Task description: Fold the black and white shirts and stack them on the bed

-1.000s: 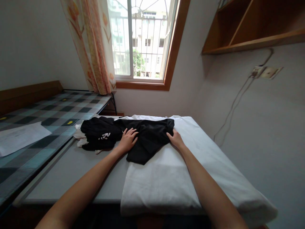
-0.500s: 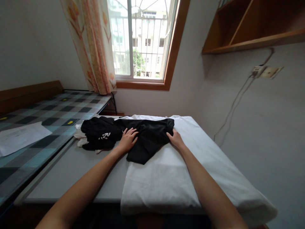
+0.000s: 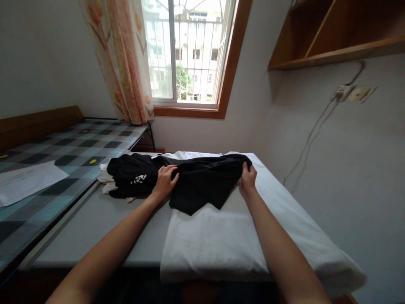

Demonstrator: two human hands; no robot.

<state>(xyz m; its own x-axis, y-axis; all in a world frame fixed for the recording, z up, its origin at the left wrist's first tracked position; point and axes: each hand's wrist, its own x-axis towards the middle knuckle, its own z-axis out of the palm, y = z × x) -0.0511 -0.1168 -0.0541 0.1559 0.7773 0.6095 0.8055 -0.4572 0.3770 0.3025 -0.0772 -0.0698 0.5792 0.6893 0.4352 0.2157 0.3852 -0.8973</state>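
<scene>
A black garment (image 3: 205,181) lies spread across a white cloth (image 3: 215,240), its lower edge ending in two pointed corners. My right hand (image 3: 248,177) grips its right end between thumb and fingers and lifts it slightly off the cloth. At its left part, my left hand (image 3: 166,181) holds the fabric with bent fingers; the fingertips are partly hard to make out. Beside my left hand sits a pile of dark clothes (image 3: 126,175) with a white print, and pale fabric shows beneath it.
The grey table top (image 3: 95,236) shows left of the white cloth. Further left stands a bed with a checked mattress (image 3: 104,145) and paper sheets (image 3: 28,181). A curtained window (image 3: 196,63) is ahead. A wooden shelf (image 3: 332,55) and a socket with cables (image 3: 343,93) are on the right wall.
My right hand has moved right and slightly up, drawing the garment's end out wider. My left hand has shifted a little left, its fingers more bent. A second lower corner of the garment now shows.
</scene>
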